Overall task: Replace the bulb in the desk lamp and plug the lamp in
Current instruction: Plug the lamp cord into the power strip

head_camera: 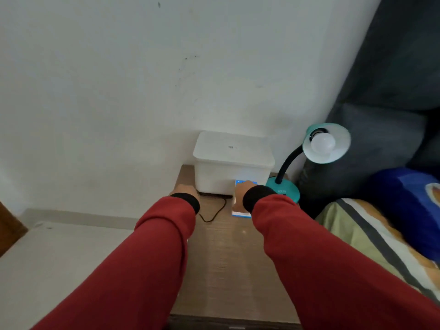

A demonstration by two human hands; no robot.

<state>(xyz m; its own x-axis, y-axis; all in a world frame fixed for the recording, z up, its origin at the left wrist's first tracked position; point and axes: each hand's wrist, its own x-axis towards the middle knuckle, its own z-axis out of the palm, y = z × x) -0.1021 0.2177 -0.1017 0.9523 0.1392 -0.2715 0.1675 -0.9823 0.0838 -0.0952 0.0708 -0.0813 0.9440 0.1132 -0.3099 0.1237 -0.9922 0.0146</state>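
Lamp [309, 160] stands at the far right corner of your bedside table [228, 270], teal base just right of your right hand [240, 198], so that hand is the nearer one. Its gooseneck rises up and right; the shade faces back toward you with a white bulb [323, 144] seated in it. Your right hand rests on a blue-and-white box [241, 211], long axis running near to far; the finger grip is hidden. Your left hand [184, 189] touches the white container [232, 163], fingers unclear. The black cord [214, 210] lies between your hands
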